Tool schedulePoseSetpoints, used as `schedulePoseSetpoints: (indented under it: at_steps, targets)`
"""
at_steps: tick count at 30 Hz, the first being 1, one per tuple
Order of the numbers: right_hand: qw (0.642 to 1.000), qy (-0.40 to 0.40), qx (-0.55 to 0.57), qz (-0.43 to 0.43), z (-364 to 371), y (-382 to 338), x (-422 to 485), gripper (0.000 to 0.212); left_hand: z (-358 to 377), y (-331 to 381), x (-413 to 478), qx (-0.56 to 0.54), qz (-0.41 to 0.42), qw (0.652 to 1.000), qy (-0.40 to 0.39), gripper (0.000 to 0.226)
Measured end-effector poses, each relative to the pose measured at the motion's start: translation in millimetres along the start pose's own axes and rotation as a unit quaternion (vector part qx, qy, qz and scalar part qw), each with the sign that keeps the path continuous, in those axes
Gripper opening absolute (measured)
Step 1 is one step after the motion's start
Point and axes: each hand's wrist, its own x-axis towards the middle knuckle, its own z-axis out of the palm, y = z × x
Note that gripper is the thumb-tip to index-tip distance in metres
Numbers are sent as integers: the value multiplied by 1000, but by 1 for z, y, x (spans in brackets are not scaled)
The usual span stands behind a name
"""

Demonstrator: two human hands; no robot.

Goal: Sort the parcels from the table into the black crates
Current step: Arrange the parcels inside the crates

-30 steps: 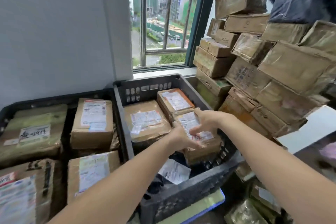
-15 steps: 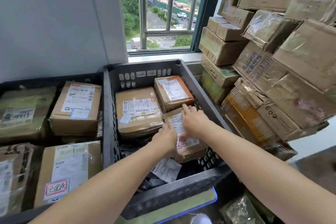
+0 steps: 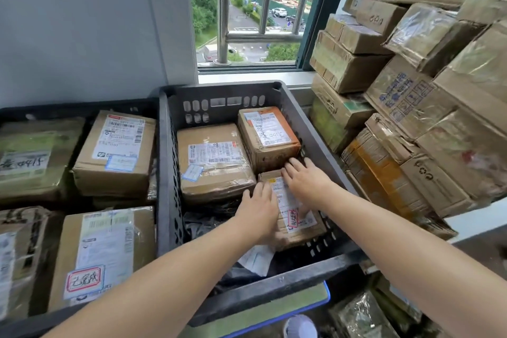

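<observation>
Parcel [image 3: 297, 218] in the black crate [image 3: 225, 114] lies under the left hand [image 3: 258, 211] and right hand [image 3: 308, 181]. Both press flat on it, fingers straight and spread.

A white tabletop [image 3: 482, 217] juts in at the right. A leaning stack of brown cardboard boxes [image 3: 428, 107], many bound in clear tape, stands directly on it. Left of the stack, a black slotted plastic crate [image 3: 274, 281] rests on a green board with a blue edge [image 3: 307, 299]. A second black crate [image 3: 76, 108] sits against its left wall; what bears it is hidden. Lower down, on what seems to be a dark floor [image 3: 270, 330], lie shiny film-wrapped parcels [image 3: 362, 315] and a white round object [image 3: 300, 327].
</observation>
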Motion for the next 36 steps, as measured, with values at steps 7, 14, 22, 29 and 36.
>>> schedulePoseSetpoints:
  at_steps: [7,14,22,29,36]
  targets:
    - [997,-78,-6,-30,18,-10,-5,128,35,-11,13,59,6,996,-65,111]
    - [997,-60,11,-46,23,-11,-2,126,31,-11,19,132,51,988,-67,113]
    - [998,-37,-9,-46,13,-8,-7,137,18,-15,10,181,36,980,-75,113]
    - [999,35,31,-26,-14,8,-21,126,-36,-48,-21,208,-47,976,-37,104]
    - [987,147,64,11,-91,-7,-39,110,-87,-85,-77,189,-127,973,15,100]
